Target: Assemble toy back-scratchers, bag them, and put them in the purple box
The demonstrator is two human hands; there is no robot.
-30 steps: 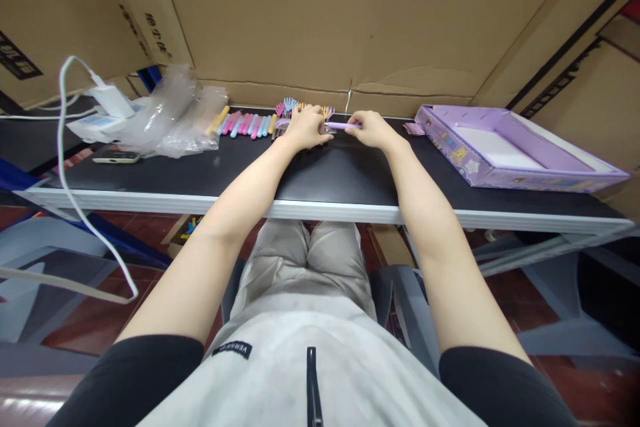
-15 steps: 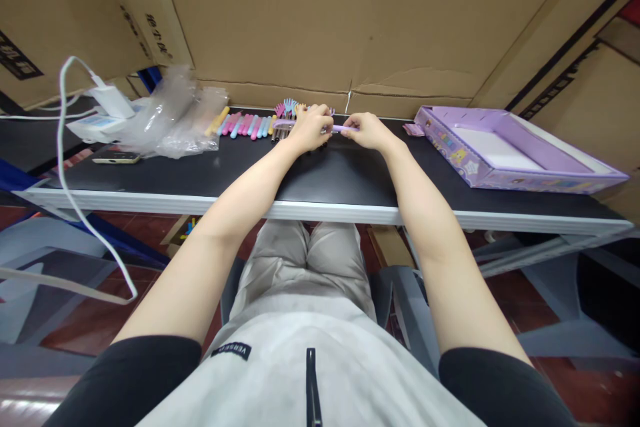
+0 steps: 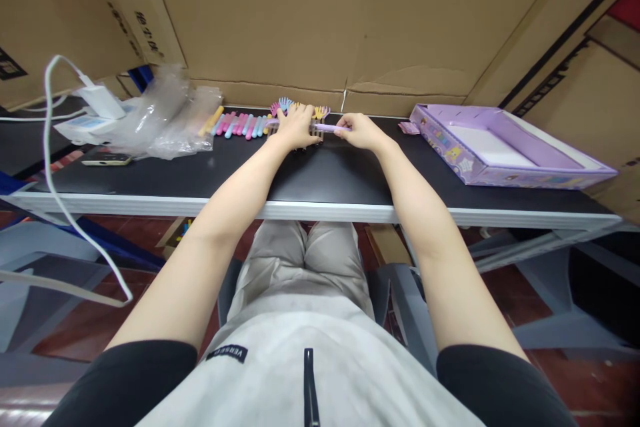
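Observation:
A long, slim light-purple stick (image 3: pixel 327 128) lies crosswise over a row of pens whose dark tips show below it; its exact kind is unclear. My right hand (image 3: pixel 363 131) pinches its right end between thumb and fingers. Palm down, my left hand (image 3: pixel 296 127) rests over the stick and the pens with its fingers spread, hiding the middle of both. Small hand-shaped tops (image 3: pixel 286 104) in pink, blue and yellow stick out behind my left hand. To its left sits a row of pink, blue and yellow sticks (image 3: pixel 243 125).
Crumpled clear plastic bags (image 3: pixel 170 123) lie on the left of the black table (image 3: pixel 340 177), near a phone (image 3: pixel 106 158) and a white charger (image 3: pixel 103 101) with a cable. On the right are an open purple box (image 3: pixel 540 180) and a small pink packet (image 3: pixel 409 127). Cardboard (image 3: pixel 320 20) stands behind.
My left hand has shifted slightly left along the purple stick and its fingers have spread flatter. My right hand still pinches the right end. The whole view has shifted a little.

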